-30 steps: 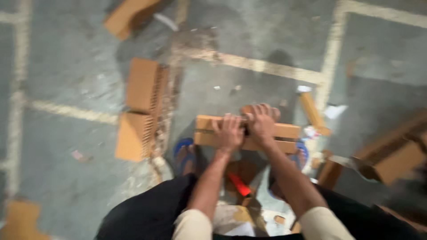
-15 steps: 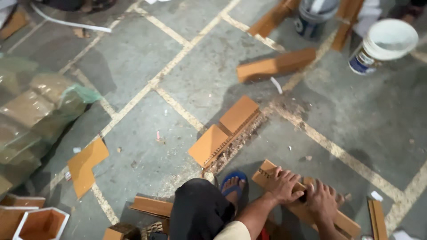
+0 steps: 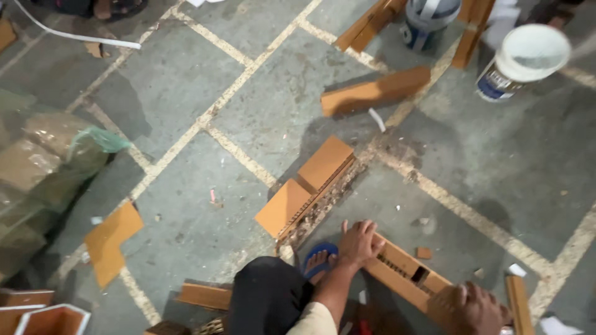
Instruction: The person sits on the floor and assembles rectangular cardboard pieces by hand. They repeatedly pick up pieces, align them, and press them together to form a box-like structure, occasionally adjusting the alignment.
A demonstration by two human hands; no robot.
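Left of the hollow clay block [image 3: 406, 273], a plastic-wrapped bundle [image 3: 37, 180] and a flat orange shard [image 3: 112, 239] are seen on the rough grey floor [image 3: 186, 93]. The block's left end is pressed by the left hand [image 3: 360, 243], fingers spread flat; its right end is gripped by the blurred right hand [image 3: 475, 308]. Up and to the right, a white labelled bucket [image 3: 524, 59] is seen. Since half a second ago, the hands have been moved further apart along the block.
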